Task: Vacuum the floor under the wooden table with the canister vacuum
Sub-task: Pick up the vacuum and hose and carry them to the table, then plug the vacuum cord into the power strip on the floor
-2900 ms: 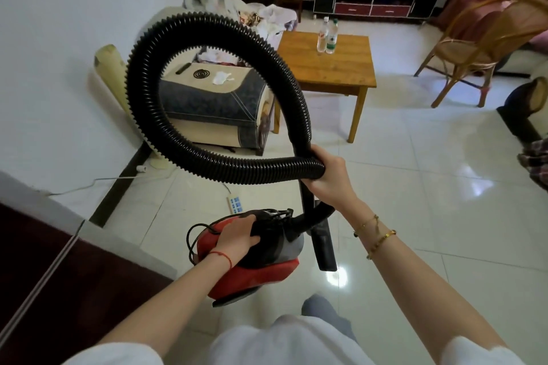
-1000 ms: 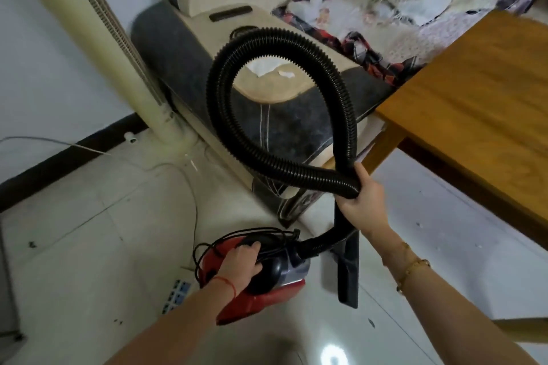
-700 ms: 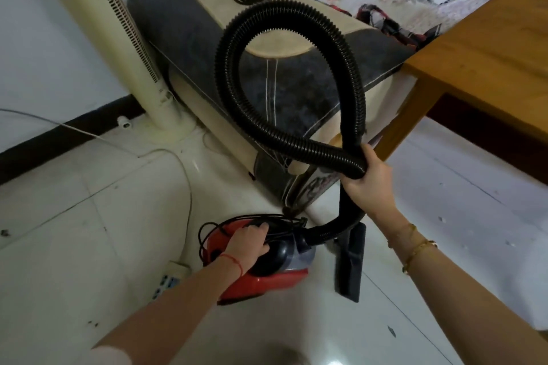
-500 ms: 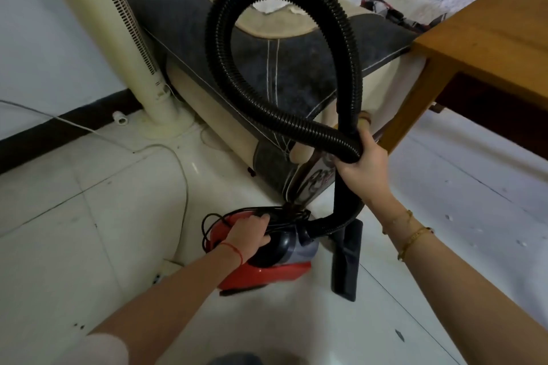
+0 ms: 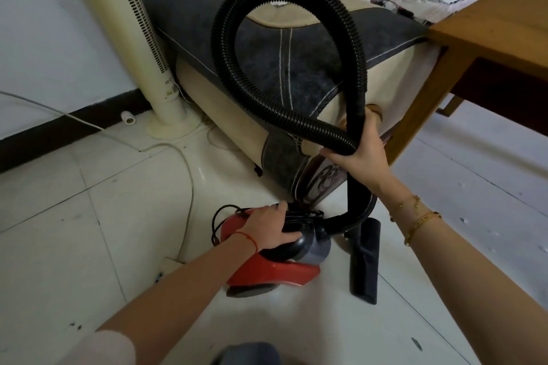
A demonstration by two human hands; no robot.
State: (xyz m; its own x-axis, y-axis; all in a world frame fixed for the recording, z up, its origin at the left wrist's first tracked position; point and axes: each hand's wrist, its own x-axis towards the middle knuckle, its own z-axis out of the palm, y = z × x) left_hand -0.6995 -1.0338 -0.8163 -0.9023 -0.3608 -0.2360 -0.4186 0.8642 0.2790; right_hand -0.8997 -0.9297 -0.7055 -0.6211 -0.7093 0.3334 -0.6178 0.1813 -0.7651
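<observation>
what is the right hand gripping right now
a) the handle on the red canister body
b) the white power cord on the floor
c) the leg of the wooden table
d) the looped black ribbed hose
d: the right hand is closed around the looped black ribbed hose where its two runs cross, while the left hand rests on the black handle of the red canister vacuum.
</observation>
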